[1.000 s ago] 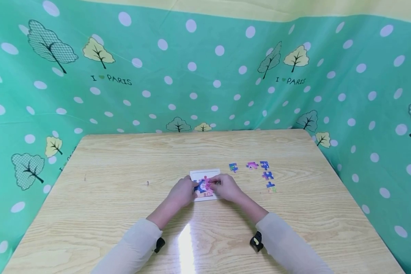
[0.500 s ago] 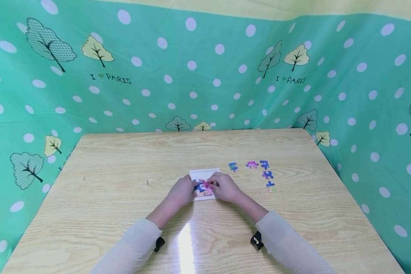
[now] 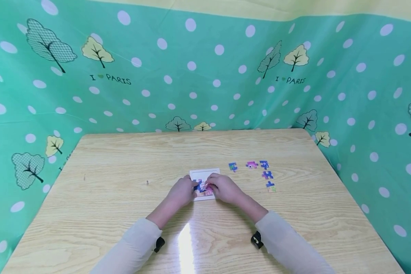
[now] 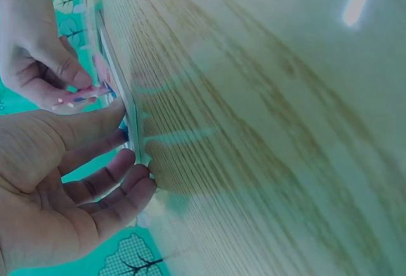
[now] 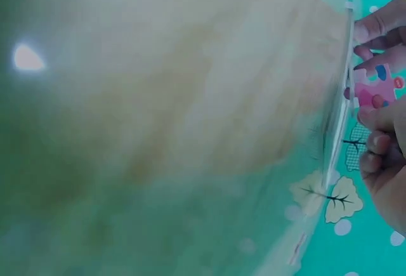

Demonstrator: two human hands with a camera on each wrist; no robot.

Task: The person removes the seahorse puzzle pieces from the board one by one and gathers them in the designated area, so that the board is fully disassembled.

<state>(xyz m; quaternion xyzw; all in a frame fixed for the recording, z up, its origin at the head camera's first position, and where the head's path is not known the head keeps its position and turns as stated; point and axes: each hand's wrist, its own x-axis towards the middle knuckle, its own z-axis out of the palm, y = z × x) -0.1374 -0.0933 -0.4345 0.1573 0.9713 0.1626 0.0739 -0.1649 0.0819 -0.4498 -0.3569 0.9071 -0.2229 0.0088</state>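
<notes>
A small white puzzle tray (image 3: 205, 173) lies mid-table with blue and pink pieces in it. My right hand (image 3: 210, 186) pinches a pink puzzle piece (image 5: 373, 85) between thumb and fingers, just over the tray's middle. The pink piece (image 4: 89, 92) sits slightly above the tray edge (image 4: 129, 114) in the left wrist view. My left hand (image 3: 191, 188) rests at the tray's left side, with its relaxed fingers (image 4: 120, 174) touching the edge. Both hands cover most of the tray.
Several loose puzzle pieces lie to the right of the tray: a blue-green one (image 3: 233, 166), a pink one (image 3: 251, 164), blue ones (image 3: 268, 175). The wooden table (image 3: 123, 171) is ringed by a green dotted cloth wall (image 3: 205, 76).
My right hand has shifted the pink piece slightly left and lower over the tray. The left hand has stayed at the tray's left edge.
</notes>
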